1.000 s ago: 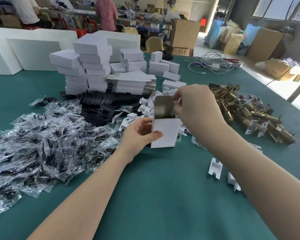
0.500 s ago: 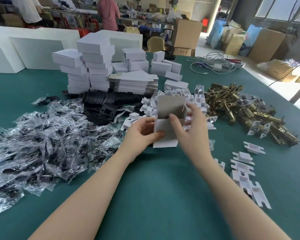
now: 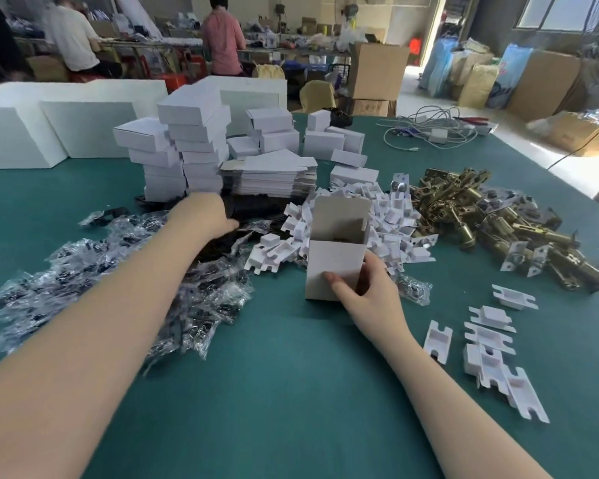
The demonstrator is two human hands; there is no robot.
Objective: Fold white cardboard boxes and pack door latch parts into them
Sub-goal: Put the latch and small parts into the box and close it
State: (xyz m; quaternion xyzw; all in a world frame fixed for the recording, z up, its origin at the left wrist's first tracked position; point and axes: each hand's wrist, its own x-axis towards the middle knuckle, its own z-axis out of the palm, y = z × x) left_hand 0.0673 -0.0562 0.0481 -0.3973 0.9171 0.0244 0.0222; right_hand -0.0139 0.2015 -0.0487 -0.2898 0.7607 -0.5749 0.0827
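Note:
An open white cardboard box [image 3: 332, 261] stands upright on the green table [image 3: 291, 375], its lid flap raised. My right hand [image 3: 367, 292] grips its lower right corner, thumb on the front face. My left hand [image 3: 208, 216] reaches out over a heap of black plates [image 3: 256, 210] beyond the bagged parts; it is blurred and I cannot make out its fingers. Brass door latches [image 3: 491, 219] are piled to the right. White folded inserts [image 3: 388, 216] lie heaped behind the box.
Clear bags of black parts [image 3: 118, 281] cover the left. Flat box blanks [image 3: 274, 178] and stacked closed white boxes [image 3: 187, 146] stand behind. Loose inserts [image 3: 491, 344] lie at the right. A cable tangle [image 3: 429, 133] sits far right. People work in the background.
My left hand let go of the box and moved up and left toward the black plates. My right hand dropped from the box's opening to grip its lower right corner.

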